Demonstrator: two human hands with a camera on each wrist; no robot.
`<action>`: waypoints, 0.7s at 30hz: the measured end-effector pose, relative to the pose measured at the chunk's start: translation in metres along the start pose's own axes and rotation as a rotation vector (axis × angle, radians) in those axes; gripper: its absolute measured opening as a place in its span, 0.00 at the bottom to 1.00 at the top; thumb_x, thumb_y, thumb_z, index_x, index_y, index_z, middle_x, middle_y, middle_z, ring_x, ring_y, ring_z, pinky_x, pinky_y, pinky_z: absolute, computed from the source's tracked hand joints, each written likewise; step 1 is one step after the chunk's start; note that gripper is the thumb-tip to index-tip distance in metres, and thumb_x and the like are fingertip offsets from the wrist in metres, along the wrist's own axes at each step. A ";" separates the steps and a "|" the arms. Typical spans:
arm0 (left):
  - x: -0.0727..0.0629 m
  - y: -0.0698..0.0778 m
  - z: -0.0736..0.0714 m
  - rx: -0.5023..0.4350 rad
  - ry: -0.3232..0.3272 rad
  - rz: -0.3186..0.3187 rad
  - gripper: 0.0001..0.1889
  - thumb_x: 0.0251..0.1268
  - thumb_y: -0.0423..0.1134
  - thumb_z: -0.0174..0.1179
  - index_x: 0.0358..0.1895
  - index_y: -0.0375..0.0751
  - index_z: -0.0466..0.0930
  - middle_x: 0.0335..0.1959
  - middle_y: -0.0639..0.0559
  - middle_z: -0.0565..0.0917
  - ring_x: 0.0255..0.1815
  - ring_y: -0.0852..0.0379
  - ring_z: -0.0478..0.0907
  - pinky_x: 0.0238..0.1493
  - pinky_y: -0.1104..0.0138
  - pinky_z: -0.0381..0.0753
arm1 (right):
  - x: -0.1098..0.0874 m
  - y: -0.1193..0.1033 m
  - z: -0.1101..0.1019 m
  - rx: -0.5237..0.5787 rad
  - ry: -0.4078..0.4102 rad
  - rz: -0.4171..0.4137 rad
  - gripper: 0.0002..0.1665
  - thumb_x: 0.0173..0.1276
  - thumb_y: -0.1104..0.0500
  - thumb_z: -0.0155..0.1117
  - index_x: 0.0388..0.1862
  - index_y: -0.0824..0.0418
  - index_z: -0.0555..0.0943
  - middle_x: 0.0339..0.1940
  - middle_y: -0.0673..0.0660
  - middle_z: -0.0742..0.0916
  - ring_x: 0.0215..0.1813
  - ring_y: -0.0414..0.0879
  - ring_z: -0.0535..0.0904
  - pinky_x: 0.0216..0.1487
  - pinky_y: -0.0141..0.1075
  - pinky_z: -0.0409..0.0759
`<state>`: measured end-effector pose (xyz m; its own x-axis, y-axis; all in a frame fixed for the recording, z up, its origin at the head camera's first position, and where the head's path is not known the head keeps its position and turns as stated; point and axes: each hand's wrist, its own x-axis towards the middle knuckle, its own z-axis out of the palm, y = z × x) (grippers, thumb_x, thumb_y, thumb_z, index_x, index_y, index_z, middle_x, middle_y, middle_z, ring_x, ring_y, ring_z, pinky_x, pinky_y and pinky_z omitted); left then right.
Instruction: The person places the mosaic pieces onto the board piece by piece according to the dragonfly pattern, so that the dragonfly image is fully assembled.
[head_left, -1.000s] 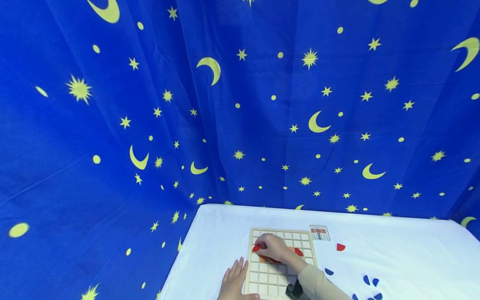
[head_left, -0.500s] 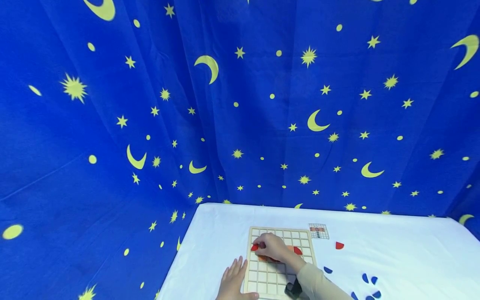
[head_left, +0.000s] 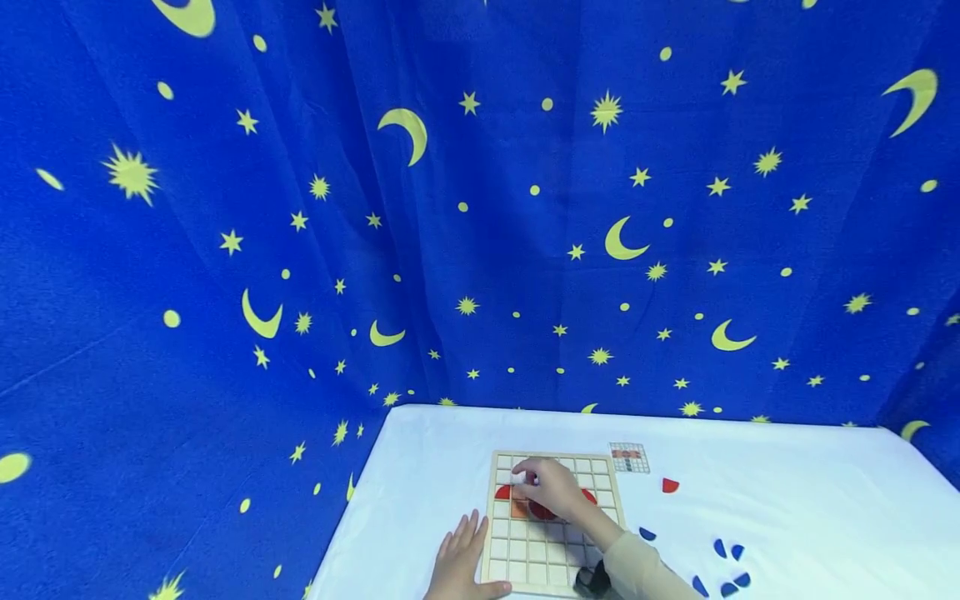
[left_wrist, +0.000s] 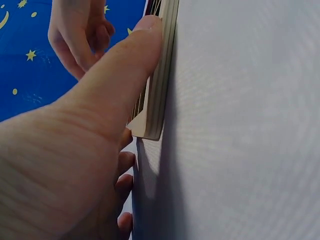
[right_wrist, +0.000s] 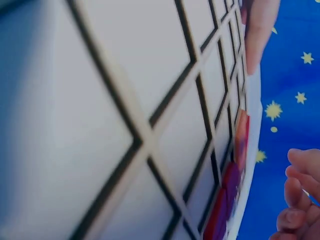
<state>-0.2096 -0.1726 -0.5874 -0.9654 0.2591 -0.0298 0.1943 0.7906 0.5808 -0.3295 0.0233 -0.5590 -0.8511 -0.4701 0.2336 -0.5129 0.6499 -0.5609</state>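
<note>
A wooden grid board [head_left: 536, 552] lies on the white table. Beside its left edge my left hand [head_left: 459, 560] rests with straight fingers, and in the left wrist view its thumb [left_wrist: 142, 42] lies against the board's rim [left_wrist: 156, 95]. Over the upper part of the grid is my right hand [head_left: 557, 487], fingers loosely bent and nothing visible between them. A red rounded piece [head_left: 503, 492] sits in the grid left of its fingertips. Nearby are an orange square piece [head_left: 518, 508], more red pieces [head_left: 542, 511], and another red piece [head_left: 588, 497], partly hidden by the right hand.
A small pattern card [head_left: 629, 457] lies off the board's upper right corner. Farther right are a loose red piece [head_left: 670, 485] and several blue rounded pieces [head_left: 738, 552]. A blue star-and-moon curtain [head_left: 525, 250] hangs behind the table. A black device [head_left: 594, 579] is at the right wrist.
My right hand has let go of the red piece at the grid's left and shifted right of it, uncovering it and the orange square. My left hand stays by the board. The head view shifted slightly.
</note>
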 end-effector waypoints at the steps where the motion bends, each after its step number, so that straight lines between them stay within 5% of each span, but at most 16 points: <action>1: 0.000 -0.001 0.000 0.018 0.012 0.011 0.53 0.46 0.60 0.69 0.70 0.30 0.58 0.73 0.31 0.58 0.72 0.30 0.53 0.68 0.36 0.52 | -0.002 0.001 -0.003 -0.010 0.025 0.010 0.13 0.58 0.56 0.69 0.42 0.58 0.86 0.24 0.44 0.82 0.24 0.31 0.67 0.24 0.26 0.66; 14: 0.003 -0.006 0.005 0.001 0.033 0.025 0.53 0.44 0.59 0.70 0.69 0.28 0.59 0.72 0.29 0.59 0.71 0.27 0.54 0.67 0.35 0.52 | -0.042 0.042 -0.044 -0.028 0.232 0.266 0.12 0.56 0.59 0.71 0.40 0.60 0.86 0.21 0.44 0.79 0.17 0.34 0.63 0.16 0.27 0.61; 21: 0.003 -0.005 0.005 -0.031 0.004 0.015 0.54 0.45 0.61 0.69 0.69 0.27 0.58 0.71 0.28 0.59 0.71 0.26 0.52 0.67 0.33 0.50 | -0.066 0.072 -0.065 -0.081 0.330 0.314 0.12 0.55 0.59 0.72 0.39 0.61 0.86 0.23 0.46 0.81 0.18 0.34 0.62 0.16 0.27 0.59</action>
<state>-0.2131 -0.1732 -0.5943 -0.9632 0.2683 -0.0177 0.2031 0.7692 0.6058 -0.3175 0.1397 -0.5635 -0.9500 -0.0367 0.3102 -0.2209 0.7809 -0.5843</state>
